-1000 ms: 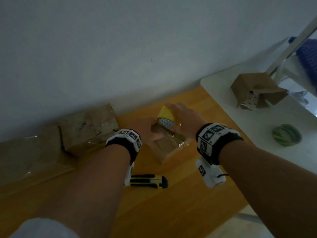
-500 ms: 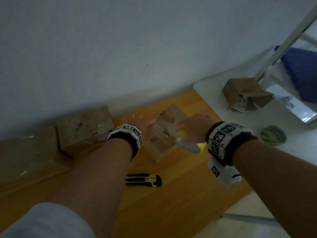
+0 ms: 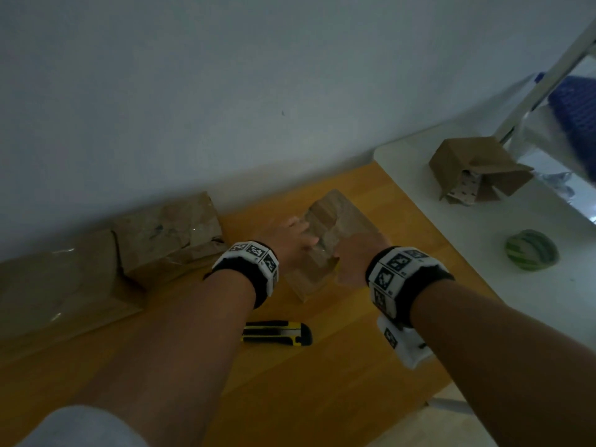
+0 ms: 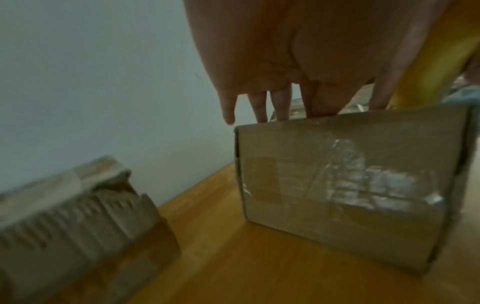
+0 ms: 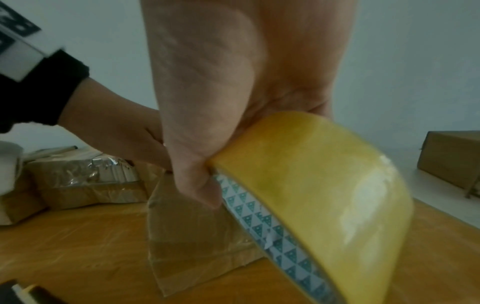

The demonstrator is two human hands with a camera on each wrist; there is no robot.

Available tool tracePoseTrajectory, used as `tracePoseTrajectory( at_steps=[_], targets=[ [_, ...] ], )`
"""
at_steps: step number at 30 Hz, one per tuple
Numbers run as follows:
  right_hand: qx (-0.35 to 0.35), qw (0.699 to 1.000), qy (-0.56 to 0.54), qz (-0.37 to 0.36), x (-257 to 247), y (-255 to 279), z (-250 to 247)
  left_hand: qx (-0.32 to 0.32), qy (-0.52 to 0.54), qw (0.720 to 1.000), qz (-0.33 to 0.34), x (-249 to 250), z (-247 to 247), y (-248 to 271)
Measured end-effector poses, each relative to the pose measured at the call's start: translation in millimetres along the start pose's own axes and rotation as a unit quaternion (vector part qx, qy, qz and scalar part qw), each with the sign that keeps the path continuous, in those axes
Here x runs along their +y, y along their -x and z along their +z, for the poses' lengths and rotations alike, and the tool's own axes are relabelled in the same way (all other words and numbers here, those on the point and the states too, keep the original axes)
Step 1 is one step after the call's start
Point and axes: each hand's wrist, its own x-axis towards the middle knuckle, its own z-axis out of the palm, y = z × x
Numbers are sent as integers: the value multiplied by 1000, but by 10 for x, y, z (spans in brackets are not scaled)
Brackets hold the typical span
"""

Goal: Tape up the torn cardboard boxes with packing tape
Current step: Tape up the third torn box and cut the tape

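Note:
A small brown cardboard box [image 3: 325, 279], wrapped in glossy clear tape, stands on the wooden table [image 3: 338, 366]. My left hand [image 3: 301, 235] lies on its top left with straight fingers; in the left wrist view the fingertips [image 4: 283, 115] reach over the top edge of the box [image 4: 350, 185]. My right hand [image 3: 353, 258] is against the box's right side and grips a yellow packing tape roll [image 5: 324, 195], thumb on its patterned inner core. In the head view that hand hides nearly all of the roll.
A yellow and black utility knife [image 3: 277, 333] lies just in front of the box. Two taped boxes [image 3: 167, 230] sit along the wall at left. On the white table [image 3: 548, 317] at right are an open cardboard box [image 3: 477, 169] and a green tape roll [image 3: 530, 250].
My right hand has carried the tape roll from over the box's far top down to its near right side. The box now stands more upright. The left hand stays on it.

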Motion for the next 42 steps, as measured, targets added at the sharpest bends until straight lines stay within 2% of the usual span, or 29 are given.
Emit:
tracePoseTrajectory(
  at_steps=[2, 7, 11, 14, 17, 19, 21, 22, 24, 27, 29, 32, 35, 38, 42],
  targets=[
    [2, 1000, -3, 3, 8, -16, 27, -8, 26, 1000, -12, 34, 38, -13],
    [-2, 1000, 4, -10, 33, -62, 79, -68, 64, 991, -94, 150, 49, 10],
    [-21, 999, 20, -42, 131, 90, 51, -46, 65, 990, -116, 203, 77, -44],
    [4, 999, -17, -44, 218, 268, 80, -36, 96, 990, -101, 190, 45, -10],
    [76, 992, -76, -63, 311, 393, 52, -14, 142, 988, -67, 159, -113, 110],
    [145, 982, -93, -82, 358, 465, -39, -2, 265, 963, -42, 33, -137, 124],
    [206, 968, -101, -106, 374, 514, -179, -28, 403, 913, -50, -127, -142, 116],
    [229, 960, -105, -118, 366, 523, -251, -43, 439, 894, -72, -187, -145, 129],
    [266, 946, -124, -140, 338, 492, -341, -60, 456, 880, -117, -268, -171, 128],
    [281, 928, -190, -150, 292, 375, -364, -26, 428, 895, -127, -363, -215, 100],
    [266, 928, -214, -145, 249, 308, -384, 46, 416, 899, -131, -354, -246, 108],
    [260, 935, -200, -134, 182, 200, -468, 122, 321, 932, -115, -216, -335, 152],
    [257, 936, -206, -128, 137, 92, -552, 88, 245, 956, -136, -106, -296, 128],
    [259, 933, -216, -124, 113, 14, -573, 66, 76, 977, -188, -75, -173, 157],
    [258, 934, -214, -121, 84, -17, -602, 74, 35, 980, -183, -87, -121, 120]
  ],
)
